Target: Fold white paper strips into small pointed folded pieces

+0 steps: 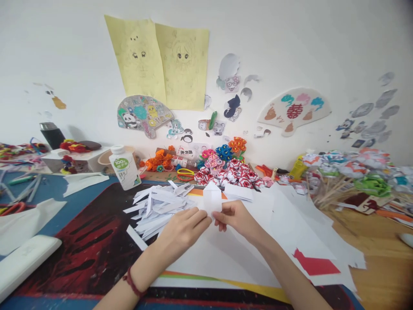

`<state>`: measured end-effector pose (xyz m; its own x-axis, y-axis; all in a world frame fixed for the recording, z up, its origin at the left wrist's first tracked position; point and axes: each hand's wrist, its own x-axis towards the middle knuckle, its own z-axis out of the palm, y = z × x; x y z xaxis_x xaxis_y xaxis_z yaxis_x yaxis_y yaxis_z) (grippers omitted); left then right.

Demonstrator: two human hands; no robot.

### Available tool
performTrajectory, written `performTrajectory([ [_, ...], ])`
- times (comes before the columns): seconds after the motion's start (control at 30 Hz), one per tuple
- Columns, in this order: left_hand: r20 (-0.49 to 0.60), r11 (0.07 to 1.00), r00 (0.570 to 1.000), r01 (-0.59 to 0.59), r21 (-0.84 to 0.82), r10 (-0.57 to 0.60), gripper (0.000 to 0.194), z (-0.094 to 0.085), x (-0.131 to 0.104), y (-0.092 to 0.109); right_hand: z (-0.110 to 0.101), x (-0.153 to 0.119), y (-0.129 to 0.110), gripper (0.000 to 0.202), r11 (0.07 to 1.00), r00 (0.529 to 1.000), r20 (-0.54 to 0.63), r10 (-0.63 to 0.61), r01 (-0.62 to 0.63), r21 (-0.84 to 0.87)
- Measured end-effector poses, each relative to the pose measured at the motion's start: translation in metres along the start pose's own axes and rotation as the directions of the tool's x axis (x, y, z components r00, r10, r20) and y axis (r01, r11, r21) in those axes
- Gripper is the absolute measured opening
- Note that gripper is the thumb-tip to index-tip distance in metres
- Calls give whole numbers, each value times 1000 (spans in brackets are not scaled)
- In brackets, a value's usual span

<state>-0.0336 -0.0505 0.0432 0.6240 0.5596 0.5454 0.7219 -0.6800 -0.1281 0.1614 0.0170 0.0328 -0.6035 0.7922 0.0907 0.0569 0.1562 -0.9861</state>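
Observation:
Between both hands, a small piece of white folded paper [212, 198] stands upright with a pointed top. My left hand [190, 221] pinches its lower left side, the fingers closed. My right hand [232, 216] grips its lower right edge between thumb and fingers. Below them lie large white paper sheets [206, 262]. A heap of white paper strips [158, 206] lies just left of the hands. Behind the held paper is a flat white paper stack [238, 192].
A white bottle [125, 168] stands behind the strips. Red-and-white paper flowers [229, 174] sit at the back. On the right are stick flowers [355, 172] and a red paper piece [316, 264]. A white case [29, 262] and scissors [14, 209] lie left.

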Motion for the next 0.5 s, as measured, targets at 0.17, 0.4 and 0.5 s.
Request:
performTrajectory([
  [0.17, -113, 960, 969, 192, -204, -218, 22, 12, -2, -2, 4, 0, 1, 35, 999, 999, -14, -34, 34, 28],
  [0.4, -134, 751, 836, 393, -530, -532, 21, 10, 5, 2, 16, -2, -2, 32, 980, 999, -22, -31, 35, 198],
  [0.5, -73, 597, 748, 463, -655, -660, 35, 11, 6, 1, 19, -3, -1, 31, 974, 999, -34, -32, 39, 225],
])
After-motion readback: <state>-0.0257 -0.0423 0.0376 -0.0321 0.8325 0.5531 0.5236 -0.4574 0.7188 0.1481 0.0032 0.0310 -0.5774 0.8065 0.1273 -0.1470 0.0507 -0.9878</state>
